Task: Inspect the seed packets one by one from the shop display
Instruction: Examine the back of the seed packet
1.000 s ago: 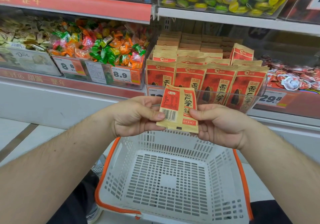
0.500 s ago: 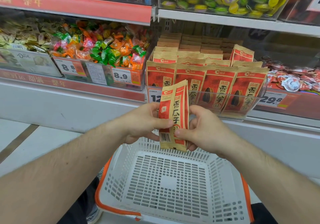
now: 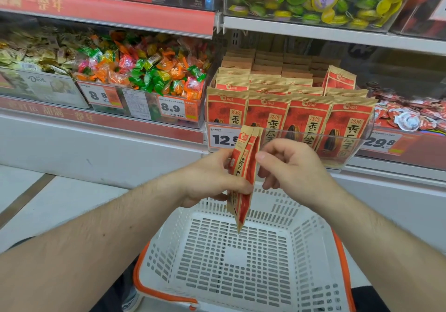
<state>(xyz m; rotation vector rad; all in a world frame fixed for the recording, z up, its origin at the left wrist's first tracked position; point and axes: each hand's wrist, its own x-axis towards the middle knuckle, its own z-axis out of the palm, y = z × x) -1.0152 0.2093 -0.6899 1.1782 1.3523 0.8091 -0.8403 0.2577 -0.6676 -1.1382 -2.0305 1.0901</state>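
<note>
Packet inspection over basket

Left hand (image 3: 212,179) grips seed packet (image 3: 243,171) edge-on; right hand (image 3: 292,164) hovers open. Rotate packet flat, both faces readable.

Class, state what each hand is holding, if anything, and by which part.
Left hand pinches one seed packet around its middle, edge-on above the basket. Right hand holds nothing.

Shop, snack aisle. Stacked shelves with red shelf strips (image 3: 108,10), clear bins of wrapped candy (image 3: 144,75), rows of identical red seed packets (image 3: 289,113), price tags reading 8.9 (image 3: 170,107), 12.8 (image 3: 223,139) and 29.8 (image 3: 380,142), white shopping basket (image 3: 241,263) below.
</note>
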